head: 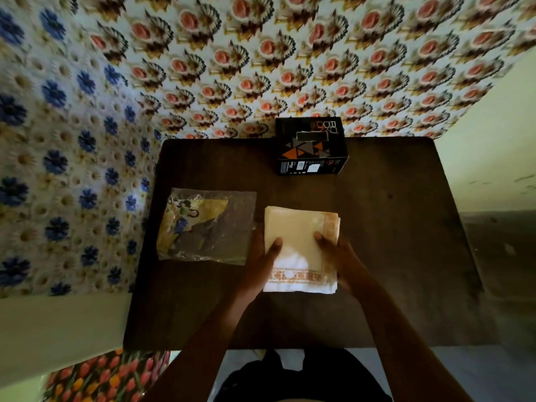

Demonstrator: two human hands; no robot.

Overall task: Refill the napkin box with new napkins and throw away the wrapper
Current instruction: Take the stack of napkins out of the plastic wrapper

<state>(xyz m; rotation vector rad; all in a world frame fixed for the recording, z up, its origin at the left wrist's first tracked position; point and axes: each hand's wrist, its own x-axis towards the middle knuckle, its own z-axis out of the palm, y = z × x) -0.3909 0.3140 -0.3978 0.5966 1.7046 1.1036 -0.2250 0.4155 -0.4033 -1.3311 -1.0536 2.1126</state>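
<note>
A stack of cream napkins [298, 227] with an orange patterned border lies on the dark table [391, 227]. My left hand [262, 262] grips its left edge, thumb on top. My right hand [336, 256] grips its right edge the same way. The clear plastic wrapper [220, 227], with a yellow printed picture on its left part, lies flat just left of the stack. The black napkin box [311, 146], with orange and grey triangles and a slot on top, stands at the table's far edge, well beyond the napkins.
Flower-patterned cloth hangs behind the table [290, 53] and to its left [58, 169]. A pale wall [493, 155] rises on the right. The table's near edge is close to my body.
</note>
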